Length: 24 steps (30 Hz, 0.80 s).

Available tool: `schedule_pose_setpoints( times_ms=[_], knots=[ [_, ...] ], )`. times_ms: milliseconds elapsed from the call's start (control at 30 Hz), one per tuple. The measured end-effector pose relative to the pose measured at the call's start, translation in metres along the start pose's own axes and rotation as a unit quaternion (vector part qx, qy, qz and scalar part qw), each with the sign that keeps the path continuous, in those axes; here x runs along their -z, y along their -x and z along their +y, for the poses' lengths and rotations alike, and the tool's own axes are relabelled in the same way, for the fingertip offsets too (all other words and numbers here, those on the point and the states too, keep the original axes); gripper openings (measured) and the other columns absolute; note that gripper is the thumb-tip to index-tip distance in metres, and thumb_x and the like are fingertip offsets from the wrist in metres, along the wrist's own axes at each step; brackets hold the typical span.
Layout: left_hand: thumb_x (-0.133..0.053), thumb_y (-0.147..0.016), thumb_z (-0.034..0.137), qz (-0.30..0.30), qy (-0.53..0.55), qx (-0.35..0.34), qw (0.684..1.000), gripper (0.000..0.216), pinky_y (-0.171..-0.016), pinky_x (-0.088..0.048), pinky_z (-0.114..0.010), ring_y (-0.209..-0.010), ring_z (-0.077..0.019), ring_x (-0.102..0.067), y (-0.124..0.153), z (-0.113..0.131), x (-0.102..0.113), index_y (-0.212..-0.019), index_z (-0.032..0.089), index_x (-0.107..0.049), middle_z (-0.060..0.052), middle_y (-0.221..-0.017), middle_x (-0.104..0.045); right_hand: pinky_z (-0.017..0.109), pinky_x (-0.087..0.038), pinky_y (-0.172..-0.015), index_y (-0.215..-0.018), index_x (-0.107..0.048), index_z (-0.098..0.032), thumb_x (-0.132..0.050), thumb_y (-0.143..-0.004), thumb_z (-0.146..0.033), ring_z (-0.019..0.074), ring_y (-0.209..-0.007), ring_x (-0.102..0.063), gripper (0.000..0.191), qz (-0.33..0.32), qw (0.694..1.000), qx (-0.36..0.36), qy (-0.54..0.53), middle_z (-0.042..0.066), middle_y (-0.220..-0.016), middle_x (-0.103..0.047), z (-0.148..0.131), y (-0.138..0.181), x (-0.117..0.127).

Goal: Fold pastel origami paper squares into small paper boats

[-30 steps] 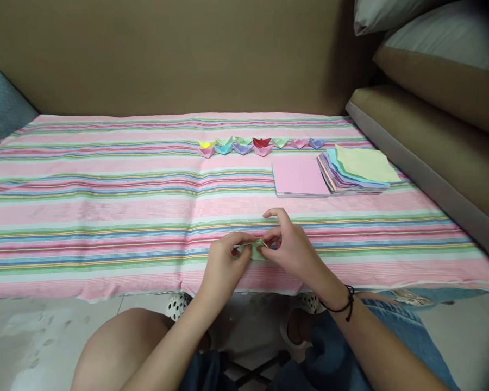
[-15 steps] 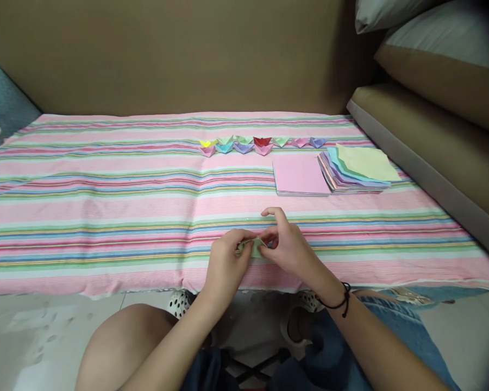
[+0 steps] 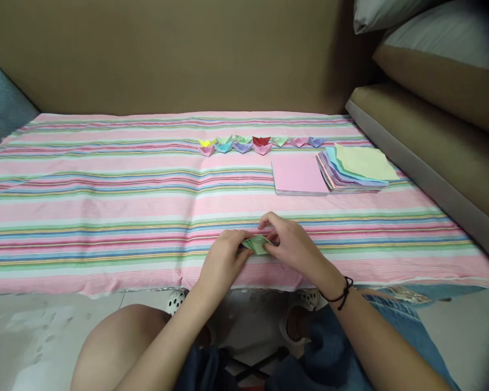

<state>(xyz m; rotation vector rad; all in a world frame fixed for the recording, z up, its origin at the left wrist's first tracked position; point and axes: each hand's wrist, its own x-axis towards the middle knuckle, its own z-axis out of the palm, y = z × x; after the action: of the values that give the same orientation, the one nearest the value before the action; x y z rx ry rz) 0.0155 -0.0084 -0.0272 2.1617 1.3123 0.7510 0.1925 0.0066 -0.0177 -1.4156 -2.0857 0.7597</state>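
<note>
A folded green paper boat [image 3: 257, 245] is held between my two hands, just above the near part of the striped cloth [image 3: 138, 206]. My left hand [image 3: 225, 254] pinches its left end between thumb and fingers. At the right end, the thumb and fingertips of my right hand [image 3: 290, 243] grip the paper, with the index finger arched up. Farther back on the cloth stand several small folded paper boats in various colours, among them a red boat [image 3: 262, 142] and a purple boat [image 3: 317, 142].
Right of centre lie a stack of pink paper [image 3: 299, 174] and a fanned stack of coloured sheets [image 3: 364, 163]. Brown cushions [image 3: 432, 146] rise along the right side, and a brown backrest [image 3: 187, 60] runs behind. My knee [image 3: 118, 342] is below the cloth's front edge.
My hands have drawn slightly apart, and more of the green paper shows, spread wider between them. My right index finger has come down and curled in.
</note>
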Motion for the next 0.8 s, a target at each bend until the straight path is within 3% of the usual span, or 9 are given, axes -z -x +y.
schedule_pose_setpoints(
  times_ms=[300, 433, 533, 667, 800],
  knots=[
    [-0.059, -0.077, 0.013, 0.031, -0.047, 0.05, 0.997, 0.017, -0.066, -0.048, -0.033, -0.08, -0.0216, -0.057, 0.005, 0.005, -0.005, -0.089, 0.021, -0.049, -0.002, -0.083, -0.061, 0.026, -0.042, -0.067, -0.07, -0.059, -0.018, -0.056, -0.069, -0.002, 0.016, -0.075, -0.057, 0.016, -0.003, 0.998, 0.05, 0.046, 0.003, -0.086, -0.064, -0.001, 0.001, 0.0],
    [-0.052, -0.085, 0.015, 0.043, -0.119, -0.048, 0.991, 0.007, -0.075, -0.048, -0.037, -0.091, -0.0232, -0.055, 0.012, 0.005, -0.006, -0.091, 0.02, -0.055, -0.007, -0.101, -0.062, 0.029, -0.045, -0.075, -0.068, -0.063, -0.018, -0.057, -0.073, -0.005, 0.0175, -0.082, -0.06, 0.015, 0.004, 0.997, 0.052, 0.048, 0.004, -0.089, -0.065, 0.0, 0.001, -0.005],
    [-0.048, -0.088, 0.016, 0.059, -0.184, -0.111, 0.975, 0.014, -0.08, -0.047, -0.041, -0.1, -0.0258, -0.053, 0.019, 0.003, -0.007, -0.097, 0.019, -0.058, -0.011, -0.118, -0.058, 0.03, -0.045, -0.075, -0.067, -0.065, -0.017, -0.057, -0.074, -0.005, 0.0173, -0.081, -0.061, 0.016, 0.007, 0.998, 0.041, 0.048, 0.004, -0.087, -0.067, 0.0, 0.0, -0.007],
    [-0.052, -0.085, 0.014, 0.061, -0.261, -0.138, 0.953, 0.022, -0.084, -0.046, -0.045, -0.106, -0.03, -0.049, 0.024, 0.003, -0.013, -0.107, 0.015, -0.058, -0.014, -0.12, -0.056, 0.03, -0.046, -0.075, -0.066, -0.065, -0.017, -0.056, -0.074, -0.005, 0.0173, -0.08, -0.061, 0.017, -0.003, 0.998, 0.03, 0.046, 0.004, -0.088, -0.067, -0.002, -0.001, -0.006],
    [-0.053, -0.084, 0.015, 0.044, -0.295, -0.128, 0.946, 0.02, -0.087, -0.044, -0.046, -0.109, -0.0318, -0.048, 0.022, 0.007, -0.018, -0.103, 0.013, -0.059, -0.015, -0.12, -0.055, 0.03, -0.045, -0.075, -0.063, -0.064, -0.017, -0.054, -0.072, -0.003, 0.0174, -0.082, -0.061, 0.019, -0.021, 0.998, 0.025, 0.045, 0.004, -0.091, -0.067, -0.002, -0.001, -0.003]
  ],
)
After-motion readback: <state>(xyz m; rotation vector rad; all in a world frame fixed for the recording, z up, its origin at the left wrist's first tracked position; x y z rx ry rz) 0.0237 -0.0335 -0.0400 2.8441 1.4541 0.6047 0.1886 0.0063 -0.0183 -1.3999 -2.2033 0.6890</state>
